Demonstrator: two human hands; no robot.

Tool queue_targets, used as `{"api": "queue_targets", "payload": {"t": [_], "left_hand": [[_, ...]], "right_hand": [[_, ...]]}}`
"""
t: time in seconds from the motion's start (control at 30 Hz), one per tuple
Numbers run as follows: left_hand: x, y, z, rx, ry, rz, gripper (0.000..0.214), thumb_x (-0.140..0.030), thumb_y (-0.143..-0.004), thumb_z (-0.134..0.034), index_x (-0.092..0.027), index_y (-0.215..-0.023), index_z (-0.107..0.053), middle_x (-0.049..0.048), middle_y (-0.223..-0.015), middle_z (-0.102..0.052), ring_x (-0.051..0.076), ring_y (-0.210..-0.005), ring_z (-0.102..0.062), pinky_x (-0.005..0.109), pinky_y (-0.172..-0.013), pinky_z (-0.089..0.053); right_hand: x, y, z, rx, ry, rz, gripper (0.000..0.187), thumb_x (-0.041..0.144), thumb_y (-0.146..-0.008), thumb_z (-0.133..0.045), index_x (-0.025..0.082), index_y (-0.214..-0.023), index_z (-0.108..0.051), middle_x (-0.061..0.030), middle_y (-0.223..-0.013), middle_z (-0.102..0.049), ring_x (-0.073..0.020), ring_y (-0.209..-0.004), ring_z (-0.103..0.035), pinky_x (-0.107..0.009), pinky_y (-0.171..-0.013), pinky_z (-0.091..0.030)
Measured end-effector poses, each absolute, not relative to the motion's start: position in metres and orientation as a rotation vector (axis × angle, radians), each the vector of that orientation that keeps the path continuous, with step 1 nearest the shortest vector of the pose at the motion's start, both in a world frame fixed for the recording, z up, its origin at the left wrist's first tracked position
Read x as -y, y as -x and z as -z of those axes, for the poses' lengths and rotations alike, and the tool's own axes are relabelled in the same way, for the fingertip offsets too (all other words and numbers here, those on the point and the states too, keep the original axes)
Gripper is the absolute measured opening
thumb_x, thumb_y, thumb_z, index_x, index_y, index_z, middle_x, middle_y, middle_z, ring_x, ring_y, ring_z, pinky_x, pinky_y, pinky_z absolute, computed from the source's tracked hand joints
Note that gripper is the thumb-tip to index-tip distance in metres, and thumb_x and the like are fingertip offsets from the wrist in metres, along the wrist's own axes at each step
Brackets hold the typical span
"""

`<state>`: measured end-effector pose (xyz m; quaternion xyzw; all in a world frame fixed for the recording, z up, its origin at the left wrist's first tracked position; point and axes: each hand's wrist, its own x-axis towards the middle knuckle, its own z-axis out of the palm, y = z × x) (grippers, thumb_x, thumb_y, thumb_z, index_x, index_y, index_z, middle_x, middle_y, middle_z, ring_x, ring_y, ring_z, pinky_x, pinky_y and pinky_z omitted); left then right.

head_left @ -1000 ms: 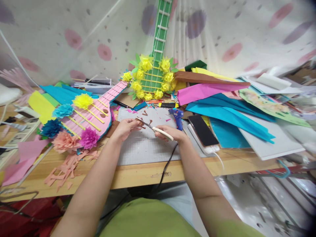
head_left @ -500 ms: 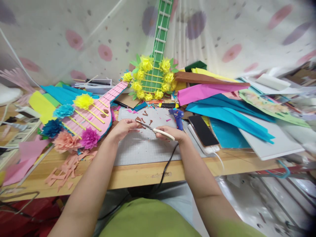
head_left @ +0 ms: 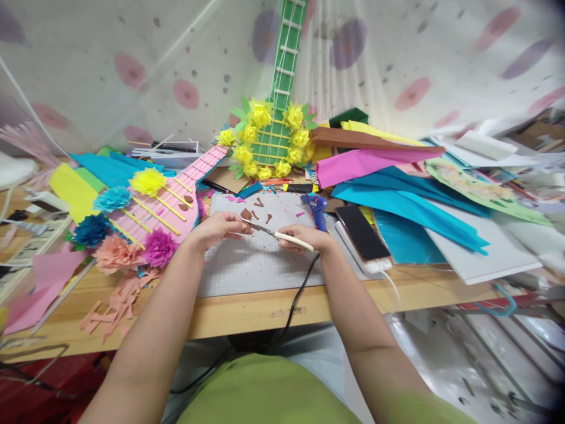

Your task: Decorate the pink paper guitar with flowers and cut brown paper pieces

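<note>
My right hand [head_left: 304, 237] is closed round the white handles of a pair of scissors [head_left: 293, 240], whose blades point left. My left hand [head_left: 225, 227] pinches a small piece of brown paper [head_left: 247, 226] at the blade tips. Whether the blades are cutting into it I cannot tell. Beneath both hands lies a grey cutting mat [head_left: 247, 277] strewn with brown and pink scraps. To the left, a pink paper guitar [head_left: 154, 215] carries paper flowers, yellow strips and two brown drop shapes. A green paper guitar [head_left: 276, 135] ringed with yellow flowers stands upright behind the mat.
A blue glue gun [head_left: 316, 209] rests at the mat's right, its black cord running over the table edge. Beside it lies a phone [head_left: 362, 231] on a white device. Coloured paper sheets [head_left: 410, 197] pile up at right. Peach paper scraps [head_left: 117, 306] lie at front left.
My left hand has shifted very slightly left and the scissor blades look a little more closed. My right hand stays almost in place, still holding the scissors.
</note>
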<state>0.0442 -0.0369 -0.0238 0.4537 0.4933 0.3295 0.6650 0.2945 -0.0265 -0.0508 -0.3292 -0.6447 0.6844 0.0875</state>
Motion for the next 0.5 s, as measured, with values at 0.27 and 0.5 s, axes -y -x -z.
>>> {"api": "queue_targets", "payload": {"t": [0.27, 0.5], "left_hand": [[0.036, -0.051, 0.037, -1.214, -1.000, -0.889, 0.028, -0.030, -0.045, -0.084, -0.013, -0.061, -0.069, 0.0114, -0.074, -0.071, 0.020, -0.071, -0.065, 0.029, -0.063, -0.051], [0.041, -0.068, 0.045, -1.192, -0.908, -0.983, 0.031, -0.029, -0.041, -0.085, -0.012, -0.060, -0.068, 0.0092, -0.072, -0.068, 0.019, -0.071, -0.063, 0.030, -0.062, -0.052]], "right_hand": [[0.022, -0.291, 0.056, 1.799, 1.033, -1.742, 0.041, 0.055, -0.071, -0.062, 0.019, -0.074, -0.043, 0.0078, -0.046, -0.046, -0.0054, -0.035, -0.040, -0.017, -0.033, -0.031], [0.025, -0.259, 0.063, 1.610, 1.052, -1.436, 0.044, 0.042, -0.060, -0.074, 0.018, -0.083, -0.046, 0.0000, -0.074, -0.060, -0.0115, -0.065, -0.058, -0.024, -0.058, -0.045]]}}
